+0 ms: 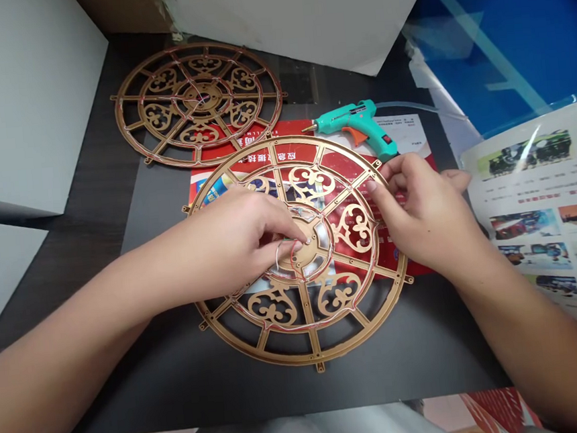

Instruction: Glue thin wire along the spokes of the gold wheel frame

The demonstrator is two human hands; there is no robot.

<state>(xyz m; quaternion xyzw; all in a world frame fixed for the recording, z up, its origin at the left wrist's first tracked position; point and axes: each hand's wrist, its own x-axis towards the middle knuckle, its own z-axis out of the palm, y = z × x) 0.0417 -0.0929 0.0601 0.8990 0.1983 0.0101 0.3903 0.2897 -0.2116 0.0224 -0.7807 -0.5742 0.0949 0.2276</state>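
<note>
A round gold wheel frame [307, 309], with spokes and scroll ornaments, lies in front of me with red and white wires running along its rings. Over its hub, my left hand [250, 237] pinches the loose end of thin red and white wires [278, 258] between thumb and forefinger. At the upper right of the same frame, my right hand [419, 212] holds the outer rim, thumb on top and the other fingers curled at the outside. Just beyond that hand rests a teal hot glue gun [355, 119], its nozzle pointing left.
A second gold wheel frame [191, 107] with wires lies behind, at the left. Under both is a red printed sheet [308, 151] on a dark grey mat [159, 187]. White boxes [281, 15] stand at the back and left; a picture poster [533, 188] is at the right.
</note>
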